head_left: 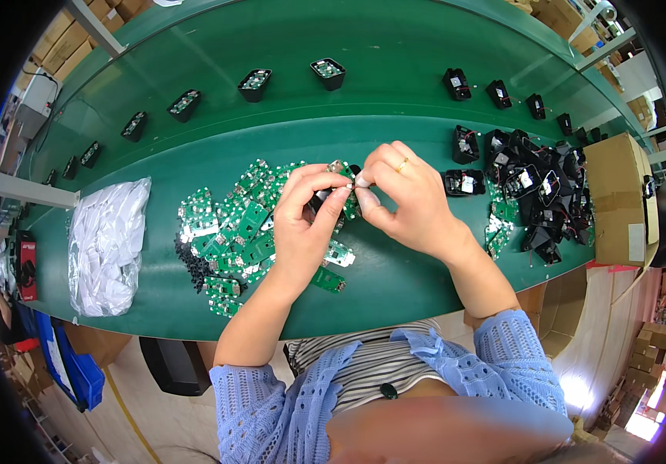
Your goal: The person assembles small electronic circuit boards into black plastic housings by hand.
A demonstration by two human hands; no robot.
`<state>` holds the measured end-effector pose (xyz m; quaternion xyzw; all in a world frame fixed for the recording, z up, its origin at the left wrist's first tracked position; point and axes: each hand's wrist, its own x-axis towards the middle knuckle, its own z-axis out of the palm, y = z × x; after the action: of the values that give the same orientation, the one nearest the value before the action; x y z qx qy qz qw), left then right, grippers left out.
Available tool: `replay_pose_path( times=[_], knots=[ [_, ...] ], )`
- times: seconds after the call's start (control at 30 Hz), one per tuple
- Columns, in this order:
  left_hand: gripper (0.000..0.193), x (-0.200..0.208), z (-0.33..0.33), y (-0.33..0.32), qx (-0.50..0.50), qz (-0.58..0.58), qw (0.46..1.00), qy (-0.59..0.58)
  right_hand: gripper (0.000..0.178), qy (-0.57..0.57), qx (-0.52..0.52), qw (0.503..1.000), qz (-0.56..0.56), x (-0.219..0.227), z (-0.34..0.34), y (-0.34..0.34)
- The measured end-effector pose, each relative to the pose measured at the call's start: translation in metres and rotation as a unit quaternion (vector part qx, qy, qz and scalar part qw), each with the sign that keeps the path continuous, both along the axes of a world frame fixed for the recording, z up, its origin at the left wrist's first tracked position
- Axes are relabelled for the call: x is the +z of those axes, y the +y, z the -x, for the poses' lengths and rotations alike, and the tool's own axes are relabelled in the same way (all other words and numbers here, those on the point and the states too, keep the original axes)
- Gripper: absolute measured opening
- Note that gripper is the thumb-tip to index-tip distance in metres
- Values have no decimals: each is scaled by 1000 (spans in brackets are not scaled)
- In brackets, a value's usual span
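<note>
Both my hands meet over the middle of the table, fingertips almost touching. My left hand [302,213] is closed in a pinch, with a green circuit board [339,166] showing behind its fingers. Something black shows between its thumb and index finger, mostly covered. My right hand [406,197], wearing a ring, pinches at the same spot; what lies between its fingertips is too small and covered to make out. Just left of and below my hands spreads a pile of loose green circuit boards [254,220] with silver parts.
Black housings [530,182] with wires are heaped at the right, beside a cardboard box [619,201]. A clear bag of white pieces [109,247] lies at the left. Along the green strip [395,85] at the back stand several black housings [255,85], the left ones with boards inside.
</note>
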<state>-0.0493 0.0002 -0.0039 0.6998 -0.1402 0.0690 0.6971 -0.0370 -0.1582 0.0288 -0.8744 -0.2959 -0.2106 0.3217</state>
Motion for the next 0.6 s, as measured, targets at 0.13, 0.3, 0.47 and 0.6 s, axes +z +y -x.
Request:
replay_pose_path(
  times=[0.13,0.3,0.47,0.6],
  knots=[
    [11,-1,0,2,-1,29,999,42,17,2,-2,999,-40,-2,2,4],
    [9,8,3,1,-70,112,973,188,19,-8,36,995,-92,-17,-1,-2],
    [10,9,1,2,-86,120,963,227,16,53,40,985,-162,-16,1,-2],
    [15,8,2,3,-74,139,968,194,14,59,38,987,-144,-12,2,-5]
  ],
)
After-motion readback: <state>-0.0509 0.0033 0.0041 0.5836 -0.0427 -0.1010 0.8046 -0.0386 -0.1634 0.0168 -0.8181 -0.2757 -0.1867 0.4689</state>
